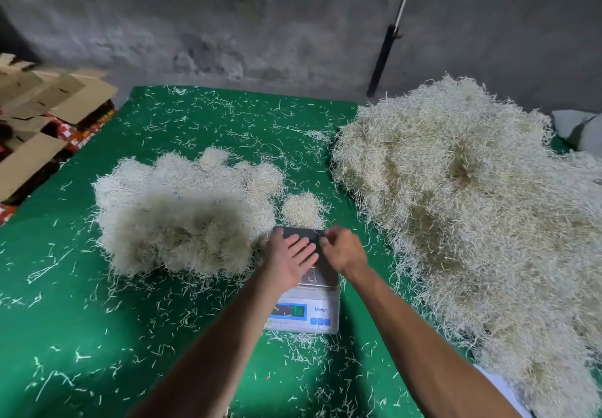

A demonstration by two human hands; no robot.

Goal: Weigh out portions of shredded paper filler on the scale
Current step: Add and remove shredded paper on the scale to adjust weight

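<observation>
A: What sits nearest the person?

B: The scale (304, 310), on the green cloth (81, 336), with both forearms reaching over it. Its lit display faces the person; the digits are too blurred to read surely.

A: And the hands?

B: The left hand (290, 256) lies on the scale's dark pan (301, 233), fingers straight and together, pressed flat. The right hand (342, 248) is at the pan's right edge, fingers curled, thumb and fingertips pinched together on something small; I cannot tell what, perhaps a strand.

A: Is there filler on the scale?

B: None that I can see on the pan. A small clump (303, 211) lies just beyond the scale, touching its far edge or nearly so.

A: The rest of the paper?

B: A mid-sized heap (182, 215) lies left of the scale, just beside it. A far larger pile (472, 222) spreads to the scale's right, running from near to far. Loose strands litter the cloth all round the scale.

A: Farther off?

B: Left of the scale and beyond, open cardboard boxes (49, 114) at the cloth's edge. Behind everything, a grey wall (260, 27), with a dark rod (381, 59) leaning on it.
</observation>
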